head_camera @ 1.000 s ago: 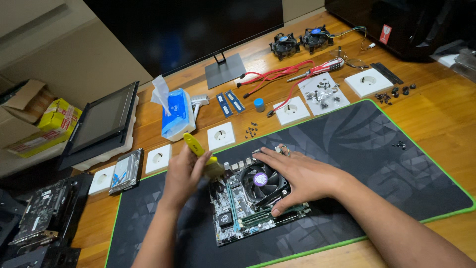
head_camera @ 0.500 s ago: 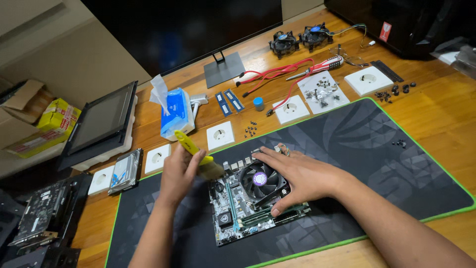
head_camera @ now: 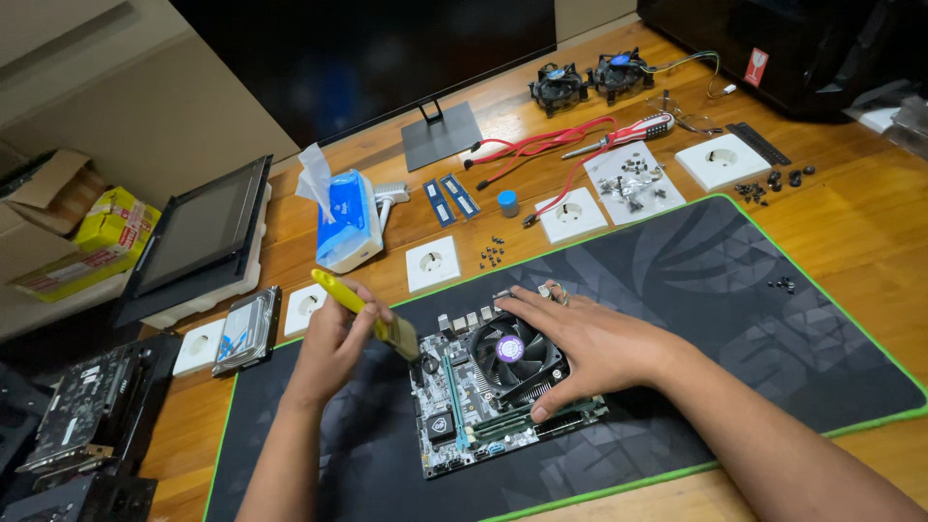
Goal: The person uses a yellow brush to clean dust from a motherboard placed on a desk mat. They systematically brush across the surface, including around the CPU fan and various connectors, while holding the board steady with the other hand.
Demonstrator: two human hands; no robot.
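Note:
A small motherboard (head_camera: 454, 416) with a round black cooler fan (head_camera: 510, 353) lies on the dark green-edged mat (head_camera: 735, 300). My left hand (head_camera: 333, 348) grips a yellow-handled brush (head_camera: 362, 311), whose bristles point down at the board's left upper corner. My right hand (head_camera: 585, 343) lies flat over the right side of the board, fingers spread around the fan, holding the board down.
Behind the mat on the wooden desk lie several white wall sockets (head_camera: 432, 263), a tissue pack (head_camera: 345, 220), two memory sticks (head_camera: 449, 200), red cables (head_camera: 551, 145), a screwdriver (head_camera: 623, 135), loose screws (head_camera: 493, 253) and two spare fans (head_camera: 590, 77). A hard drive (head_camera: 247, 329), a tablet (head_camera: 198, 237) and a monitor stand (head_camera: 440, 135) sit at left and back.
My left hand has tilted the brush so its handle points further up and left, with the bristles staying at the board's corner. My right hand has not moved.

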